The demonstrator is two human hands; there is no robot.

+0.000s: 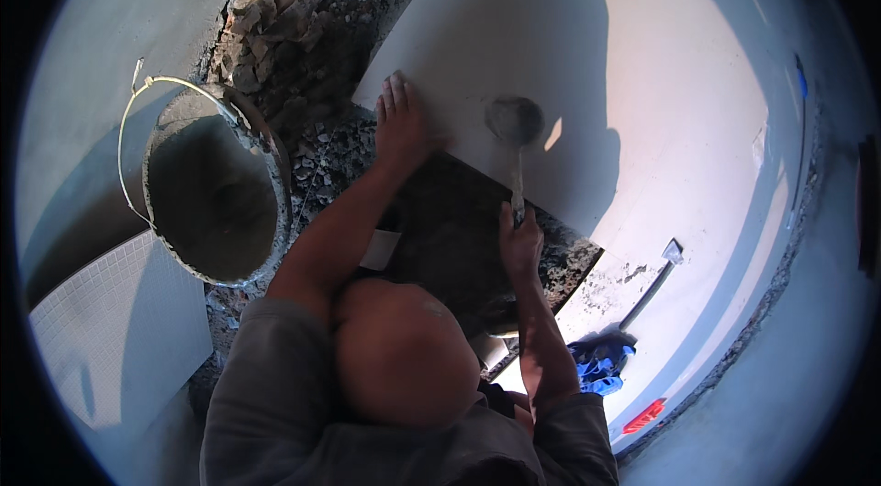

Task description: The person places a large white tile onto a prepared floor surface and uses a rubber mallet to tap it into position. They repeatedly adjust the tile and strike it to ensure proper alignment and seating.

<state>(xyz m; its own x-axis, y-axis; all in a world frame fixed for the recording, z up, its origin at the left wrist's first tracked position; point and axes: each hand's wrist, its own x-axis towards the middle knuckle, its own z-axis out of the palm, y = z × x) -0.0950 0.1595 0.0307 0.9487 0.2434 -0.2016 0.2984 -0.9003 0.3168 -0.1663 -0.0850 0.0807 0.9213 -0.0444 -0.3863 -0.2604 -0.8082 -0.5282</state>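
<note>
Greys and off-whites; blue bundle [601,362], red object [644,415], both about half past four.
Slab [569,45] at one: off-white, grey shadow across. Mallet [514,122], also at one: dark-grey head, paler handle. Bucket [284,178] at nine: mottled grey; bail [179,81] pale yellow. Panel [151,312] at eight: whitish, fine square grid. Rubble [275,18], half past ten: grey and brown. Shirt [413,454] at six: plain dark grey.

No legible text, no readable labels, numbers or signs
</note>
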